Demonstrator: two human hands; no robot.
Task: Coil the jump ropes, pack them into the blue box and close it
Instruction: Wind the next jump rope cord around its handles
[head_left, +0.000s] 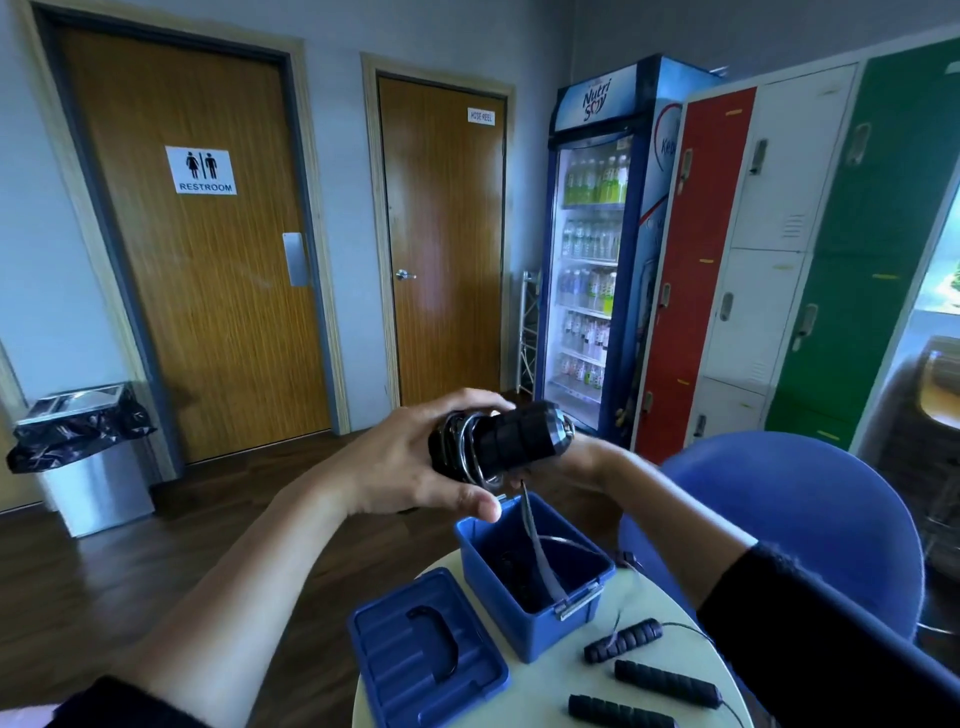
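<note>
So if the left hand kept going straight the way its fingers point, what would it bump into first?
Probably the right hand. The left hand points rightward along the coiled jump rope it grips, and the other hand holds that bundle's far end. Depth is hard to judge.

The single head-worn wide-angle view looks forward and slightly down from close above the round table (670, 618), with the raised hands just before the lens at centre, the table's near edge cut off at the bottom, and the doors and lockers bowed toward the frame edges.
</note>
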